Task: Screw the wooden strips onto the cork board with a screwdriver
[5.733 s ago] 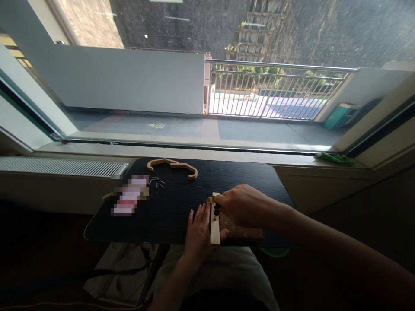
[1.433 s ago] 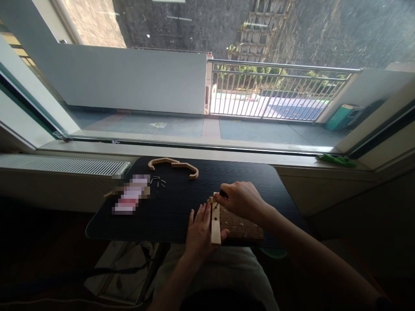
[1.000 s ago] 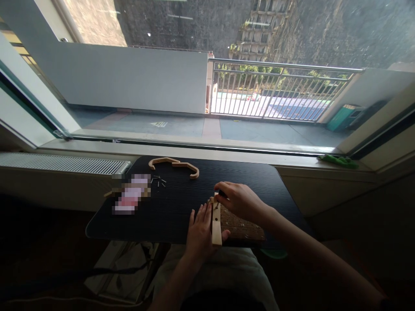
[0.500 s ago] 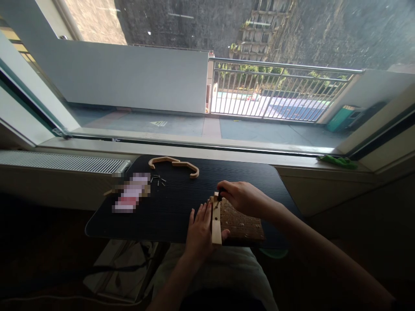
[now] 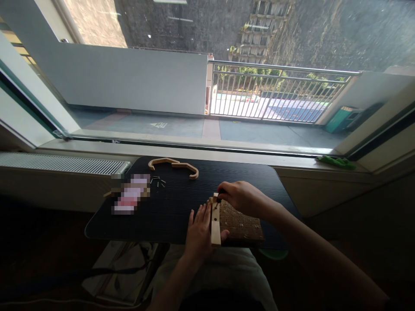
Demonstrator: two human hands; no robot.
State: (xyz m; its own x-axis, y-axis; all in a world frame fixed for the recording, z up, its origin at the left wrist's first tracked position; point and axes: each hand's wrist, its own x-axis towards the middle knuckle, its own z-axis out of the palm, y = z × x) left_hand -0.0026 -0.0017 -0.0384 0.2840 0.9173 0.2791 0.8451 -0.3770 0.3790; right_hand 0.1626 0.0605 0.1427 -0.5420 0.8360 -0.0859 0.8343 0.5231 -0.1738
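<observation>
A pale wooden strip stands on edge along the left side of a brown perforated board near the front of the black table. My left hand lies flat against the strip, fingers stretched out and thumb hooked over its near end. My right hand is closed around a small dark tool, whose tip sits at the far end of the strip.
A curved wooden piece lies at the back of the table, with several small screws in front of it. A blurred pink-and-white item rests at the left. A radiator and a window sill with a green cloth lie beyond.
My right hand has shifted slightly at the far end of the strip, turning the small tool in place. My left hand and the strip have stayed where they were.
</observation>
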